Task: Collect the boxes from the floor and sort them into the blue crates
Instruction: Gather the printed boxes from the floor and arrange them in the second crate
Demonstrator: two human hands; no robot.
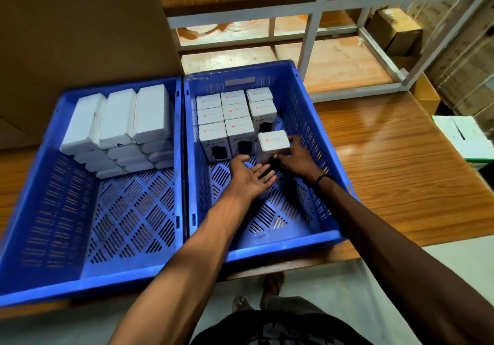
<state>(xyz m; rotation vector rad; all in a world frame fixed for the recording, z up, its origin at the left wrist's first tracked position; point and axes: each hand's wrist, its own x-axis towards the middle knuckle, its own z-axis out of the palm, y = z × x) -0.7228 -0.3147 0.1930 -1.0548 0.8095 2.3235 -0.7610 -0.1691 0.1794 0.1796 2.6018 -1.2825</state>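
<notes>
Crates [267, 248] look half full; my right hand [298, 158] grips 1 box [273, 142] at 1 o'clock, left hand [250, 177] released.

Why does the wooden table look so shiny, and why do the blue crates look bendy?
In the head view, light glares off the glossy wooden table; the wide-angle lens curves the left crate and right crate near the picture's edges; the lettering on the box in the right hand is blurred.

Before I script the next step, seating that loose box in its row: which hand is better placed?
Right hand: it already grips the loose box beside the row. The left hand lies open, palm up, holding nothing.
</notes>
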